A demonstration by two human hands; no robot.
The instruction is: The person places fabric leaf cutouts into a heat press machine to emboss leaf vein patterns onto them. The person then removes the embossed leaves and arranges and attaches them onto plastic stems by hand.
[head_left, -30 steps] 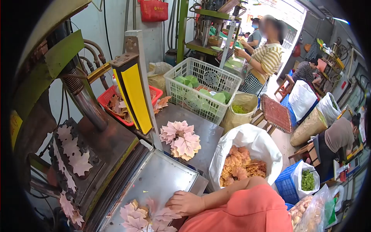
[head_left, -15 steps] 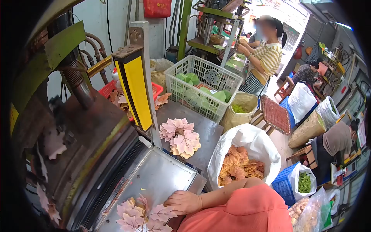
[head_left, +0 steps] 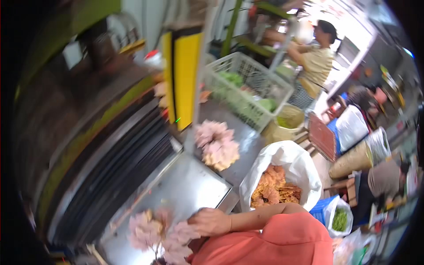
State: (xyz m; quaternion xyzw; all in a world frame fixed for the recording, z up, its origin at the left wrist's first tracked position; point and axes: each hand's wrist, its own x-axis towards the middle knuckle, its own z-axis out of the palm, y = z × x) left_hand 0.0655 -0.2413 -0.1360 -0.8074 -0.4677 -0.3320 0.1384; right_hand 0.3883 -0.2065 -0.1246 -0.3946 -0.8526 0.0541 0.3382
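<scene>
My right hand (head_left: 210, 222) reaches in from the lower right over the metal plate (head_left: 176, 187). Its fingers are curled together at the edge of a bunch of pink artificial leaves (head_left: 176, 240), though blur hides the exact grip. My left hand is out of view. Beyond the plate, on a dark metal surface (head_left: 234, 110), lies a round stack of pink leaves (head_left: 218, 143) with yellowish edges. The press (head_left: 101, 176) fills the left side, badly blurred, and its leaf-shaped pieces cannot be made out.
A yellow and black bar (head_left: 182, 79) rises beside the plate. Behind are a white crate (head_left: 251, 110) of green leaves and a standing person (head_left: 316, 66). To the right are a white sack (head_left: 311, 176) of orange leaves, a red stool (head_left: 322, 136) and two more people working.
The view has swung, shifting the press, bar and crate within the picture. The press's leaf-shaped pieces have dropped from clear sight. My right hand stays beside the pink bunch.
</scene>
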